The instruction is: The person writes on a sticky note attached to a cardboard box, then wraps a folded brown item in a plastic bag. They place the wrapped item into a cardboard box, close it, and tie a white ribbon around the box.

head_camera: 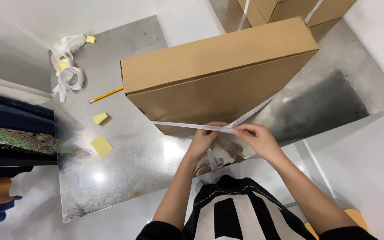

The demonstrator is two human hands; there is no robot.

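Head view, looking down on a shiny metal table (pixel 125 160).

Box (pixel 218 73): flat brown cardboard, stood on a long narrow edge on the table and tilted slightly away from the person. Long axis runs from lower left to upper right in the frame; the broad face is turned toward the person, the narrow top face is up.

Strap (pixel 187 126): thin white band. One run goes left from the hands to the box's lower left corner; the other (pixel 256 110) goes up and right across the broad face. The two runs meet at the hands, just in front of the box's lower edge.

Left hand (pixel 205 138): fingers pinched narrow on the strap where the runs meet.
Right hand (pixel 256 138): closed on the strap right beside the left; the hands touch or nearly touch.

Elsewhere on the table: pencil (pixel 106 94) left of the box, pointing lower left to upper right; two yellow notes (pixel 101 145), (pixel 100 118); a loose strap coil (pixel 70 73) at the far left corner. More boxes (pixel 290 11) behind.
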